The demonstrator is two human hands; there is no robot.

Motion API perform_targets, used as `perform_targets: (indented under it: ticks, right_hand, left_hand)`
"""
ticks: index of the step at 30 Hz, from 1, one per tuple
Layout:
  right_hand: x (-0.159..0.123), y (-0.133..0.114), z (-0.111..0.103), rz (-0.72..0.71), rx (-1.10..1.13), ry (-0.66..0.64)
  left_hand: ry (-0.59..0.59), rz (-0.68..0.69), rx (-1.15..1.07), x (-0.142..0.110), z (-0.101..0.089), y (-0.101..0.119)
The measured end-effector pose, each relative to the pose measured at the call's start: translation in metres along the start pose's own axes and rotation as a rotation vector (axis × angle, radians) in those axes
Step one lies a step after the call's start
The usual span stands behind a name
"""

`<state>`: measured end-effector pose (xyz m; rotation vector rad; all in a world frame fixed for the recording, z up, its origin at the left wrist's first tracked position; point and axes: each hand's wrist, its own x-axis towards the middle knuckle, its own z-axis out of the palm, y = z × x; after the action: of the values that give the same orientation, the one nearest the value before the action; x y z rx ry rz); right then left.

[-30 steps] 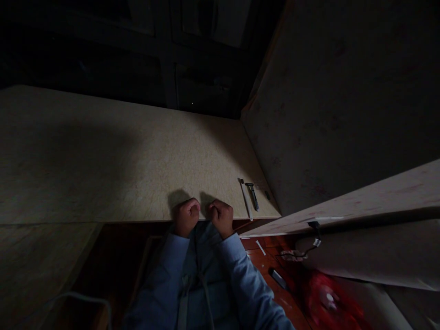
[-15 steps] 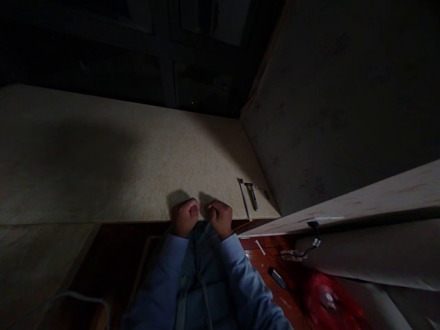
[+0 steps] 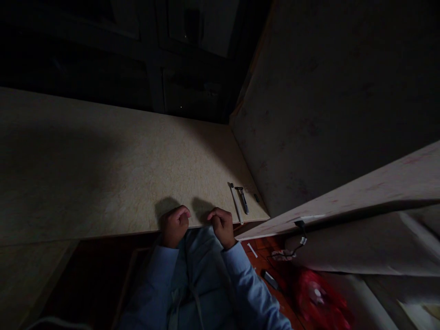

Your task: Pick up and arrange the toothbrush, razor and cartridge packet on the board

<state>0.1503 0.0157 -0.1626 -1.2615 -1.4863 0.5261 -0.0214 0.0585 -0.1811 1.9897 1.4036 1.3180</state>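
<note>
My left hand is curled into a loose fist at the front edge of the pale marbled counter, with nothing visible in it. My right hand, also closed with fingers bent inward, is a short way to its right over the same edge. A gap separates the two hands. To the right of my right hand lie a toothbrush with a light handle and dark head, and beside it a dark razor. Neither hand touches them.
A small dark object lies by the patterned wall on the right. Down on the reddish floor are a white strip, a dark device and a red plastic bag. A dark window stands behind the counter.
My hands have moved farther apart, both still closed. The view has turned slightly right, so the counter and its objects sit farther left. The toothbrush and razor stay put on the counter.
</note>
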Motion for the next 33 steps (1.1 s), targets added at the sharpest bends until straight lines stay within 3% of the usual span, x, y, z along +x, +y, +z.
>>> perform_targets:
  ticks: [4, 9, 13, 16, 20, 26, 33]
  right_hand:
    - [0.003, 0.0, -0.043, 0.037, -0.067, 0.108]
    - [0.022, 0.026, -0.116, 0.168, -0.257, 0.294]
    - [0.031, 0.042, -0.154, 0.299, -0.588, 0.234]
    - [0.034, 0.042, -0.159, 0.424, -0.866, 0.035]
    - [0.042, 0.034, -0.15, 0.6, -1.124, -0.218]
    - [0.054, 0.028, -0.144, 0.637, -1.185, -0.292]
    - [0.064, 0.034, -0.153, 0.566, -1.223, -0.396]
  left_hand:
    - [0.017, 0.003, -0.053, 0.0, -0.001, 0.0]
    - [0.01, -0.031, -0.084, 0.001, -0.002, 0.0]
    - [0.011, -0.051, -0.097, 0.001, -0.001, -0.001]
    - [0.005, -0.055, -0.115, 0.001, -0.001, -0.001]
    - [0.003, -0.056, -0.136, 0.002, -0.002, -0.001]
    - [-0.003, -0.044, -0.135, 0.001, -0.003, -0.002]
    - [0.0, -0.022, -0.136, 0.001, -0.002, -0.002]
